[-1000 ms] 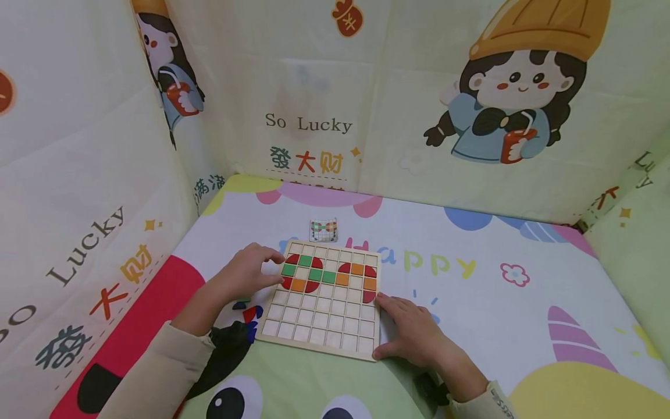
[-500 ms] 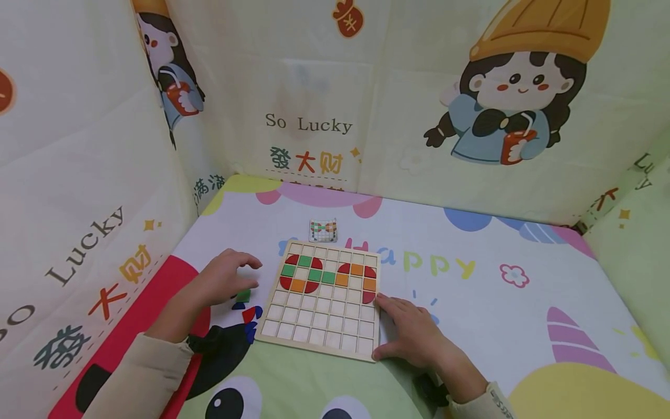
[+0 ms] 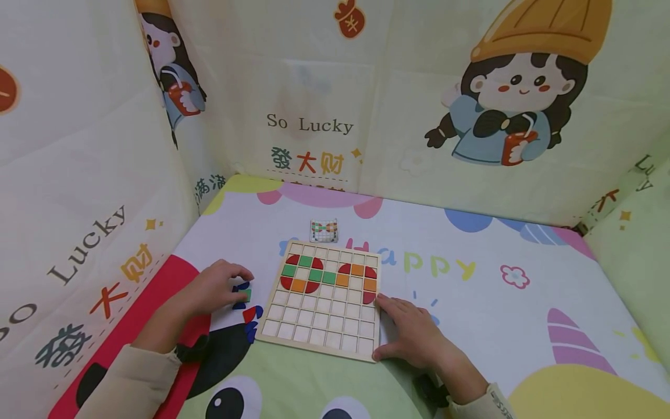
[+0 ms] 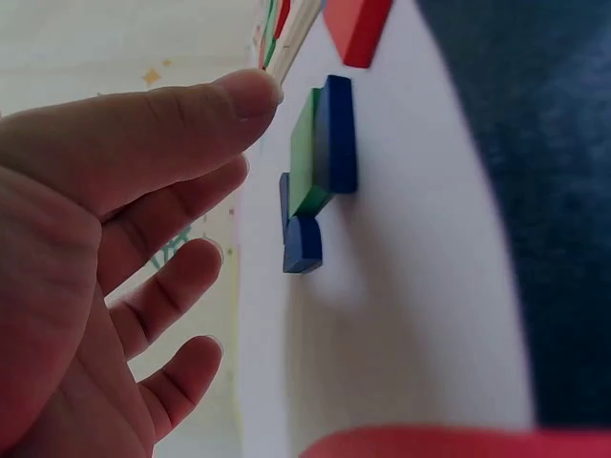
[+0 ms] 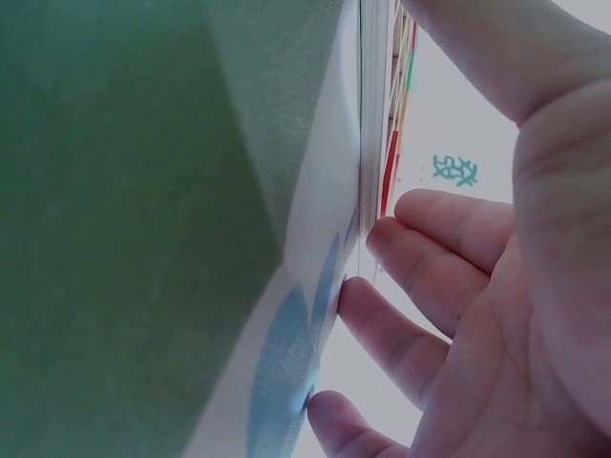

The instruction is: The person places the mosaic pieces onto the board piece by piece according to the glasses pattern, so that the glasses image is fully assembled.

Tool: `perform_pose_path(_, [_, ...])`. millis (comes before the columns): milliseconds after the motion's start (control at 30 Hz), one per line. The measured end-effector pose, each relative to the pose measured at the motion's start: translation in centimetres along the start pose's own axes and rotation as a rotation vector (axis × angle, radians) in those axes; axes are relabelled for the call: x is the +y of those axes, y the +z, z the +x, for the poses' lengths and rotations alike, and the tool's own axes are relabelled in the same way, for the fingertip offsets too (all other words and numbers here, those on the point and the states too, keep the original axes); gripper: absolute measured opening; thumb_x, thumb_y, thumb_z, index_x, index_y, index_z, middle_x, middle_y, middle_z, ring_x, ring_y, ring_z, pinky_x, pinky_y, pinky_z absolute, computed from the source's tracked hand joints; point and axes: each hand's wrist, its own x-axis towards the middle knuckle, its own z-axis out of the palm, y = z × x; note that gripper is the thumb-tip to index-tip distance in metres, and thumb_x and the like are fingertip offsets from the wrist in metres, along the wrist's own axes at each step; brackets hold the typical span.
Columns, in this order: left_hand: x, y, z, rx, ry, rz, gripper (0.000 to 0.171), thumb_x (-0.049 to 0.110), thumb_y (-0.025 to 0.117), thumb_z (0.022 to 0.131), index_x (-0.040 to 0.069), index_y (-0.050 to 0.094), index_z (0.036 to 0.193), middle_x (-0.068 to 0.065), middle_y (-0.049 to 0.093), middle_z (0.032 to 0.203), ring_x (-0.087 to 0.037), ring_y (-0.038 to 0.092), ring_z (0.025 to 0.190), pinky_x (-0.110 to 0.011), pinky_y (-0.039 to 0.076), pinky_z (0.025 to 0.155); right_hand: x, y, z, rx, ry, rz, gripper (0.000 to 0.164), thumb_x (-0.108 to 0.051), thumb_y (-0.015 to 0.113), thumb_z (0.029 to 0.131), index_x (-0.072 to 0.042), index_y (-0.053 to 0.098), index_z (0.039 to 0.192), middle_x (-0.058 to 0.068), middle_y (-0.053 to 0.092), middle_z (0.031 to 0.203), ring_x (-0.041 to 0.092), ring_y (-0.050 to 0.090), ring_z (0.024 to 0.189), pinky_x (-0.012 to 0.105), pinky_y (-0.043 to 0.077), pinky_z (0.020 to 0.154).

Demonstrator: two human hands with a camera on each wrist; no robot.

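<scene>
My left hand [image 3: 211, 285] hovers at the left of the wooden grid board [image 3: 319, 322], thumb and index finger apart with nothing between them. Close by the fingertips lies a green square tile [image 4: 304, 157], flanked by dark blue curved pieces [image 4: 337, 134] on the cloth. On the board's upper rows, red, green and orange tiles [image 3: 328, 277] form a patterned band; the lower rows are bare. My right hand [image 3: 416, 329] rests along the board's right edge, fingertips touching its side and thumb at the near right corner.
A small printed card [image 3: 324, 231] with a coloured grid pattern lies behind the board. Left of the board's near corner are a red piece [image 3: 249, 315] and several more blue pieces [image 3: 250, 331]. Patterned cloth covers the table, and printed fabric walls [image 3: 235, 87] stand around it.
My left hand has drawn back from the board's upper left, moving left and down to the loose green and blue pieces. My right hand stays at the board's edge.
</scene>
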Motion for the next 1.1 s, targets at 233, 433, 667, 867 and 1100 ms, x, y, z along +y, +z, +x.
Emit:
perform_pose_path(233, [0.2, 0.3, -0.6, -0.002, 0.034, 0.015, 0.047, 0.015, 0.089, 0.073, 0.006, 0.071, 0.116, -0.012, 0.064, 0.111, -0.033, 0.053, 0.108, -0.038, 0.059, 0.073, 0.0, -0.1, 0.0, -0.001, -0.003, -0.001, 0.105, -0.055, 0.090, 0.063, -0.009, 0.048, 0.148, 0.008, 0.050, 0.148, 0.033, 0.043, 0.136, 0.060, 0.034, 0.104])
perform_pose_path(433, [0.4, 0.4, -1.1, 0.001, 0.048, 0.019, 0.048, 0.015, 0.090, 0.071, 0.006, 0.072, 0.114, -0.010, 0.065, 0.109, -0.034, 0.053, 0.108, -0.037, 0.059, 0.071, 0.0, 0.0, 0.0, 0.000, -0.004, -0.001, 0.104, -0.055, 0.090, 0.063, -0.010, 0.049, 0.147, 0.007, 0.050, 0.149, 0.033, 0.043, 0.136, 0.060, 0.034, 0.104])
perform_pose_path(667, [0.3, 0.3, -1.2, 0.002, 0.032, 0.041, 0.047, 0.015, 0.090, 0.071, 0.006, 0.072, 0.113, -0.011, 0.064, 0.109, -0.034, 0.053, 0.107, -0.039, 0.059, 0.073, 0.1, 0.0, 0.0, 0.003, -0.007, -0.008, 0.104, -0.055, 0.090, 0.063, -0.011, 0.049, 0.147, 0.007, 0.050, 0.149, 0.033, 0.043, 0.136, 0.059, 0.034, 0.104])
perform_pose_path(867, [0.2, 0.4, -1.0, 0.000, 0.014, 0.037, 0.041, 0.012, 0.088, 0.074, 0.007, 0.073, 0.112, -0.010, 0.064, 0.109, -0.032, 0.053, 0.107, -0.039, 0.059, 0.076, 0.1, 0.0, -0.1, 0.005, -0.011, 0.001, 0.104, -0.054, 0.090, 0.063, -0.009, 0.048, 0.148, 0.008, 0.050, 0.148, 0.033, 0.043, 0.136, 0.059, 0.034, 0.103])
perform_pose_path(1100, [0.1, 0.3, -0.6, -0.004, 0.027, 0.057, 0.036, 0.012, 0.086, 0.076, 0.007, 0.073, 0.109, -0.008, 0.064, 0.104, -0.030, 0.054, 0.102, -0.040, 0.058, 0.076, 0.3, 0.0, -0.1, 0.014, -0.031, 0.001, 0.103, -0.052, 0.090, 0.064, -0.008, 0.048, 0.148, 0.009, 0.050, 0.148, 0.033, 0.043, 0.136, 0.059, 0.036, 0.101])
